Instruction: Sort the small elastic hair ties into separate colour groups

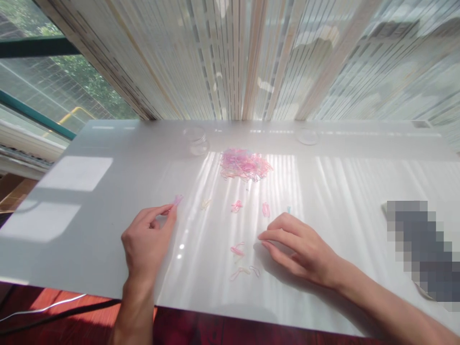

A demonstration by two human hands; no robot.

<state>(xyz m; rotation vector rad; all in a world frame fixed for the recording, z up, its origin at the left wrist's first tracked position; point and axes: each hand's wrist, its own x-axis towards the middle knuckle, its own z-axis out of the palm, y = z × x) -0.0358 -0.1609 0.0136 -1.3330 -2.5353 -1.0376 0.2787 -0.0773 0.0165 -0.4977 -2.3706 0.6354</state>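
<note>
My left hand pinches a small bundle of purple rubber bands between thumb and fingertips at the left end of a row. To its right lie a pale yellow bundle, a pink bundle and another pink bundle. A bit of blue band shows just beyond my right hand, which rests low over the table, fingers loosely bent and slightly apart, nothing visible in them. Left of its fingertips are pink bands and, nearer me, a few loose pale bands.
A tangled heap of mostly pink bands lies at mid-table. Behind it stand a clear jar and a clear round lid. A pixelated dark object is at the right. String curtains hang along the white table's back edge.
</note>
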